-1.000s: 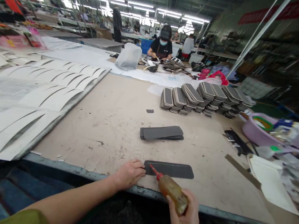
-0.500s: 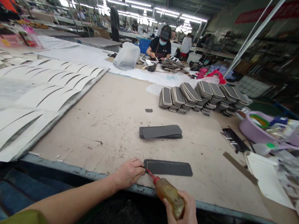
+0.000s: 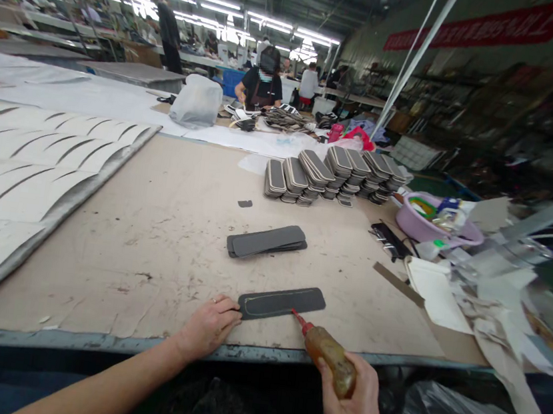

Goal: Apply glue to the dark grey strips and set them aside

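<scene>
A dark grey rounded strip (image 3: 282, 303) lies flat near the table's front edge, with a thin pale glue line along its border. At its left end, the bent fingertips of my left hand (image 3: 211, 325) grip the edge, closed together. My right hand (image 3: 352, 401) is wrapped round an amber squeeze glue bottle (image 3: 331, 358). The bottle tilts, and its red nozzle tip touches the strip's lower edge, right of the middle. Beyond the strip lies a small pile of similar dark strips (image 3: 266, 241), slightly fanned.
Stacks of pale-edged dark pieces (image 3: 305, 177) stand at the back. A purple basin (image 3: 408, 226) of odds and ends is to the right, near a brown strip (image 3: 398, 284). White curved pieces (image 3: 22, 182) cover the left side. A co-worker (image 3: 264, 84) sits across the table.
The nozzle has moved from the strip's left end rightward along its lower edge, leaving a glue line. The strip is now more slanted. The camera view has turned right.
</scene>
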Demonstrator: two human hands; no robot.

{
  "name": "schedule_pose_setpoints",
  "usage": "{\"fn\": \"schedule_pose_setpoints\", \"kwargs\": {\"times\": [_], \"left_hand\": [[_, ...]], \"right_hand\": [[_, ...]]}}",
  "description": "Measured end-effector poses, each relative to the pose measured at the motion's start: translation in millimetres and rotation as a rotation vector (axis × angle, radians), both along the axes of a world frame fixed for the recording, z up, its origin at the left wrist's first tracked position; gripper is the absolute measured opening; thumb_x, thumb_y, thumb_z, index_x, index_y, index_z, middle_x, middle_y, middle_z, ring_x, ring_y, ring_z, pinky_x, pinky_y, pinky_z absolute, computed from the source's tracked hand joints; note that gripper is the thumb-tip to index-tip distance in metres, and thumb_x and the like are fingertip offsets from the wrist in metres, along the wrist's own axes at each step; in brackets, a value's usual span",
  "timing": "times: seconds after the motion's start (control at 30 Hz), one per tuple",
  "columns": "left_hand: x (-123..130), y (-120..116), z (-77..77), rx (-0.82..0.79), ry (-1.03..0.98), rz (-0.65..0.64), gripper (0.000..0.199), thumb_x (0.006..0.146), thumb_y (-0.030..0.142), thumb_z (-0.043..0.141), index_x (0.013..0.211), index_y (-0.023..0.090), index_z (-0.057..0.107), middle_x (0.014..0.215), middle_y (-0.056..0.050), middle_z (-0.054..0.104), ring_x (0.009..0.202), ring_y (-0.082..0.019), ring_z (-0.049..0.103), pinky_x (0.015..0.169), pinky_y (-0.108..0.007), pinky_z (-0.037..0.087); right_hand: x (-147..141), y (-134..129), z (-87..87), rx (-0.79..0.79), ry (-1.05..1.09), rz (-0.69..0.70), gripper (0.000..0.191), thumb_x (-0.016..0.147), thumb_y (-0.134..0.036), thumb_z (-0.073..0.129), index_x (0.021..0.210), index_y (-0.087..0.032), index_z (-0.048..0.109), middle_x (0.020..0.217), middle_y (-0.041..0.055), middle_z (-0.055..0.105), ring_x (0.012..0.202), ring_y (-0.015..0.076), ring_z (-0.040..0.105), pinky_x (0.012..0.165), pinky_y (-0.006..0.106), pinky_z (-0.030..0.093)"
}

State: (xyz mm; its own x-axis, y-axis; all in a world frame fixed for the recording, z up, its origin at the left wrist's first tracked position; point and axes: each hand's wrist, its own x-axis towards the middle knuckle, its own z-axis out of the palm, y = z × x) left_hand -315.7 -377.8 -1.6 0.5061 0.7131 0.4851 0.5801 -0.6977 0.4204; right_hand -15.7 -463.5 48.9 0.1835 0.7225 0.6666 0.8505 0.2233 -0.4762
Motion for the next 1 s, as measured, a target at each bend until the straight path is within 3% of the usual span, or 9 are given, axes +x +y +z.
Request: {"fn": "schedule_pose_setpoints", "kwargs": {"times": [0.2, 0.33, 0.53, 0.63, 0.7, 0.8, 1.0], "left_hand": [[0, 1, 0.6, 0.049, 0.012, 0.007, 0.023, 0.094, 0.017, 0.046, 0.094, 0.015, 0.069, 0.095, -0.010, 0.065, 0.089, -0.019, 0.057, 0.082, -0.034, 0.052], [1, 1, -0.6, 0.046, -0.006, 0.003, 0.023, 0.094, 0.016, 0.046, 0.095, 0.015, 0.069, 0.095, -0.009, 0.065, 0.089, -0.019, 0.057, 0.082, -0.034, 0.052], [-1, 2, -2.9, 0.042, 0.005, -0.006, 0.022, 0.094, 0.016, 0.047, 0.097, 0.015, 0.069, 0.096, -0.010, 0.065, 0.091, -0.020, 0.057, 0.081, -0.035, 0.053], [-1, 1, -1.6, 0.045, 0.001, -0.001, 0.022, 0.094, 0.016, 0.047, 0.096, 0.015, 0.069, 0.096, -0.010, 0.066, 0.090, -0.019, 0.057, 0.082, -0.035, 0.053], [0, 1, -0.7, 0.043, -0.004, 0.003, 0.022, 0.094, 0.017, 0.047, 0.096, 0.015, 0.069, 0.096, -0.010, 0.066, 0.090, -0.019, 0.058, 0.081, -0.034, 0.054], [0, 1, -0.2, 0.036, -0.014, 0.003, 0.023, 0.094, 0.017, 0.046, 0.096, 0.015, 0.069, 0.095, -0.010, 0.066, 0.090, -0.019, 0.058, 0.082, -0.035, 0.054], [0, 2, 1.8, 0.039, -0.031, 0.000, 0.023, 0.094, 0.017, 0.046, 0.095, 0.015, 0.069, 0.095, -0.010, 0.066, 0.090, -0.019, 0.059, 0.082, -0.035, 0.053]], "right_hand": [[25, 11, -2.7, 0.081, -0.096, -0.204, 0.039, 0.087, -0.043, 0.067, 0.109, -0.012, 0.057, 0.097, 0.0121, 0.056, 0.092, 0.0265, 0.053, 0.085, 0.041, 0.045], [25, 14, -1.0, 0.129, -0.106, -0.229, 0.039, 0.086, -0.040, 0.068, 0.109, -0.011, 0.056, 0.097, 0.0127, 0.056, 0.092, 0.0270, 0.053, 0.084, 0.042, 0.046], [-10, 8, -8.0, 0.017, 0.137, 0.050, 0.036, 0.087, -0.033, 0.067, 0.115, -0.017, 0.052, 0.108, 0.0114, 0.052, 0.100, 0.0261, 0.052, 0.088, 0.042, 0.044], [-31, 8, -14.5, -0.065, 0.160, 0.213, 0.032, 0.089, -0.029, 0.064, 0.116, -0.018, 0.051, 0.111, 0.0107, 0.051, 0.104, 0.0248, 0.051, 0.090, 0.041, 0.045], [-36, 9, -16.7, -0.091, 0.144, 0.248, 0.030, 0.090, -0.028, 0.062, 0.117, -0.019, 0.051, 0.111, 0.0105, 0.050, 0.105, 0.0244, 0.051, 0.091, 0.040, 0.045], [-28, 12, -16.5, -0.072, 0.113, 0.157, 0.030, 0.091, -0.030, 0.062, 0.116, -0.018, 0.051, 0.110, 0.0107, 0.051, 0.105, 0.0252, 0.051, 0.091, 0.042, 0.045], [11, 19, -10.0, 0.061, -0.021, -0.155, 0.035, 0.089, -0.040, 0.063, 0.111, -0.015, 0.054, 0.103, 0.0124, 0.053, 0.097, 0.0271, 0.053, 0.086, 0.044, 0.047]]}}
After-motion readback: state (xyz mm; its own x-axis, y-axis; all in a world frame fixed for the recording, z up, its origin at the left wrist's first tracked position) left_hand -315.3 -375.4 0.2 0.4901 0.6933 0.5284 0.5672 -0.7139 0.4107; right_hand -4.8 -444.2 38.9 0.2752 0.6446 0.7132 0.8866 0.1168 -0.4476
